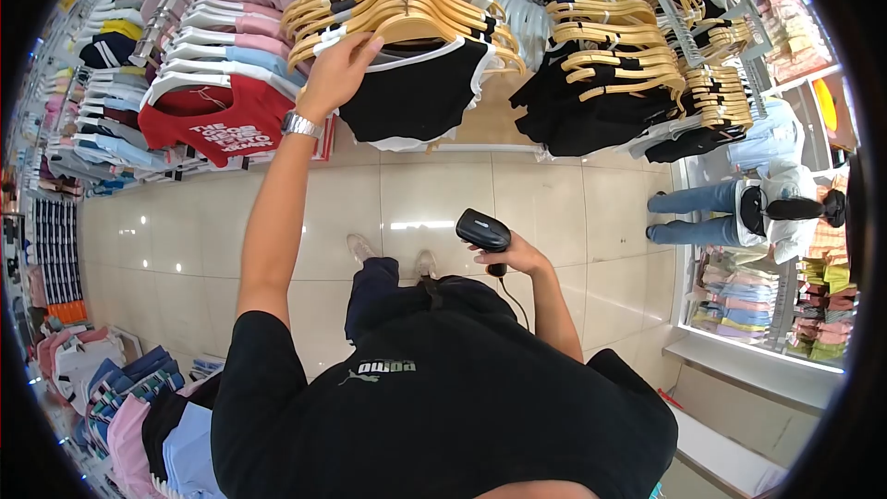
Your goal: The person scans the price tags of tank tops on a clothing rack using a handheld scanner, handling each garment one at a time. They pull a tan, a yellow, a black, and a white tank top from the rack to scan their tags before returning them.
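Observation:
My left hand (338,76), with a silver watch on its wrist, is closed on the left shoulder of the front wooden hanger (407,30). From that hanger hangs a black top (407,97) with white trim. Several more wooden hangers are packed behind it on the same metal arm. Lower down, near my waist, my right hand (519,254) grips a black barcode scanner (483,230) by its handle. A thin cable runs down from the scanner. The fingers on the handle are partly hidden by the scanner's head.
A red printed shirt (222,115) hangs left of the black top. Black garments (591,115) on wooden hangers are to its right. Another person (739,212) stands at the right by the shelves. Folded and hung clothes (139,425) lie at the lower left, beside the tiled floor (185,231).

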The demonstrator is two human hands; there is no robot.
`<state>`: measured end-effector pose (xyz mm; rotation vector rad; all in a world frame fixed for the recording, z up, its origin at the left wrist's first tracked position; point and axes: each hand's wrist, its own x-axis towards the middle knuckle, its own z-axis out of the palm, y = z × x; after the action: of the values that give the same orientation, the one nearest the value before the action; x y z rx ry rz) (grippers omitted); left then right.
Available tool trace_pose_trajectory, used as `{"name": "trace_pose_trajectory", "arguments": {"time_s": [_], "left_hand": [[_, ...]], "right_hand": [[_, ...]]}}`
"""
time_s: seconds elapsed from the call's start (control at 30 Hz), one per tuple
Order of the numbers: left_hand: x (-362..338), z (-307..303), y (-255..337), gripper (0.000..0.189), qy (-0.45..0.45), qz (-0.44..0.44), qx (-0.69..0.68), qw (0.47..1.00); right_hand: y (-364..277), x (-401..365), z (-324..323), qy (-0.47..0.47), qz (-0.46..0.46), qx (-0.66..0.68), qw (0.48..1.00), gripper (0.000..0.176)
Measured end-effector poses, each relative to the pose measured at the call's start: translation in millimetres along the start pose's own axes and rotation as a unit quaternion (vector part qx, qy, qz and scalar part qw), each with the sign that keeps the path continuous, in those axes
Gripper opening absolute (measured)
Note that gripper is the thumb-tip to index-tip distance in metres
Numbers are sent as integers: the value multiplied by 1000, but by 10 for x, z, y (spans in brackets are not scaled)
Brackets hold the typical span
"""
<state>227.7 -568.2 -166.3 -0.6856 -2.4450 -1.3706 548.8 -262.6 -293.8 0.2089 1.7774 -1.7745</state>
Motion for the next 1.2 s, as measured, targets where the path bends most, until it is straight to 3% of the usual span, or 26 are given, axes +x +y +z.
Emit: {"name": "trace_pose_trajectory", "arguments": {"time_s": [0.1,0.2,0.23,0.37,0.47,0.57,0.67,0.93,0.97,1.07,1.2], "left_hand": [[164,-8,17,57,-72,-2,7,997],[343,-26,-50,67,-151,-129,-113,973],[364,10,9,65,-123,-145,-185,964],[543,106,4,56,-98,-186,-218,953],[666,92,34,58,-103,-173,-115,973],[767,34,171,61,-81,-109,106,985],[759,-1,349,61,-4,-60,186,981],[954,111,244,40,67,3,131,989],[996,112,238,34,46,-31,136,989],[1087,149,208,31,84,0,152,985],[1156,120,258,34,42,-38,157,986]], "right_hand": [[6,51,35,-8,8,-12,1000,49],[3,110,47,-3,10,-21,1000,49],[-8,127,51,0,10,-22,1000,49],[34,171,66,8,-1,-2,1000,49],[69,178,81,15,8,-15,1000,47],[73,173,96,17,24,-35,999,49],[76,149,117,26,32,-39,998,51],[67,113,116,58,67,-58,994,49],[53,102,116,62,69,-56,994,49],[48,69,136,75,66,-45,994,46],[132,50,137,84,62,-33,994,41]]}}
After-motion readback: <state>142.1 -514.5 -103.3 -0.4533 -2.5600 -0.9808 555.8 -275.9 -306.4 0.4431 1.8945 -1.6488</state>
